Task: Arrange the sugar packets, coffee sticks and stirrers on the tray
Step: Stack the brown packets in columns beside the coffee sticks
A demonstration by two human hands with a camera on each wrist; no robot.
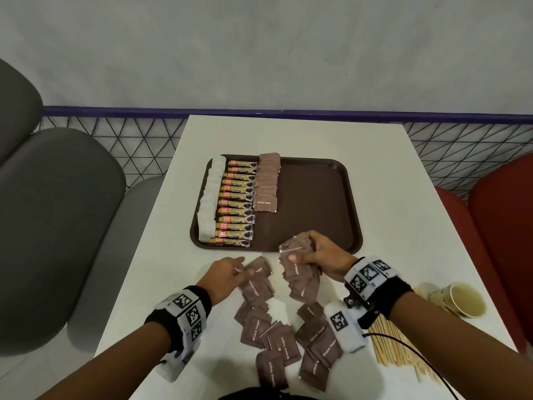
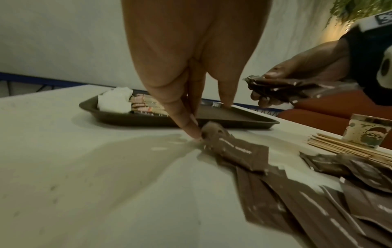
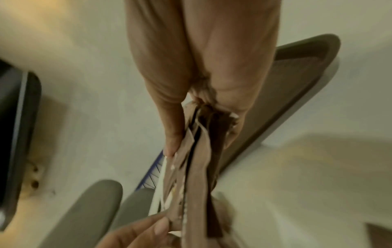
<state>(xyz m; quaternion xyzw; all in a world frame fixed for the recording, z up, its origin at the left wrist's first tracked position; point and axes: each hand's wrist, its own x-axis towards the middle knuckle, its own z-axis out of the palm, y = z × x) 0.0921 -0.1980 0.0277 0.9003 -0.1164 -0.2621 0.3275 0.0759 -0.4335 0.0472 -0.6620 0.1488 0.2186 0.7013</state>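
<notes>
A brown tray [image 1: 317, 197] holds a column of white packets [image 1: 210, 197], a column of coffee sticks [image 1: 236, 203] and a row of brown sugar packets [image 1: 266, 183]; its right half is bare. My right hand [image 1: 305, 251] hovers at the tray's front edge and grips a fanned stack of brown sugar packets [image 1: 300, 272] [image 3: 201, 167]. My left hand [image 1: 243, 267] reaches to the table with straight fingers, and a fingertip [image 2: 195, 134] touches the lifted end of a loose brown packet [image 2: 233, 147]. Several more loose packets [image 1: 274, 336] lie near me. Wooden stirrers [image 1: 395, 350] lie at the right.
A paper cup [image 1: 464, 298] stands beside the stirrers near the table's right edge. Grey chairs [image 1: 57, 226] stand left of the white table, and a red seat [image 1: 501, 241] stands to its right. A mesh railing [image 1: 138, 140] runs behind.
</notes>
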